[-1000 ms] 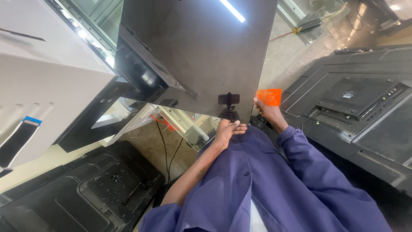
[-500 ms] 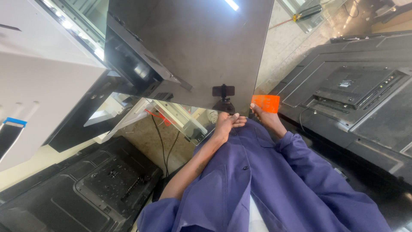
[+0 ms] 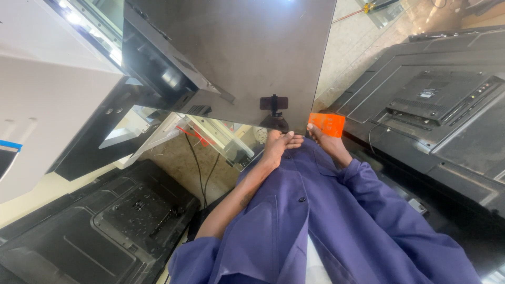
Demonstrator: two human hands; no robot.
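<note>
Orange card (image 3: pixel 326 124) pinched in the right hand (image 3: pixel 322 139), held flat against the lower right corner of a large dark panel (image 3: pixel 252 52) that stands just ahead of both hands. Fingers wrap the card's near edge; most of its face shows beyond the fingertips, so the grip looks light, likely to keep the card flush on the glossy surface. Left hand (image 3: pixel 279 144) sits just beside the right, palm down at the panel's bottom edge, fingers curled over it, seemingly steadying the panel upright; it grasps nothing else that I can make out. A small black phone mount (image 3: pixel 273 105) shows on the panel directly above the left hand, possibly a reflection. Blue sleeves run back from both wrists. Black television back (image 3: pixel 436 100) lies to the right of the right hand; another black back cover (image 3: pixel 105 221) lies left and nearer than the left hand. White casing (image 3: pixel 47 100) far left.
</note>
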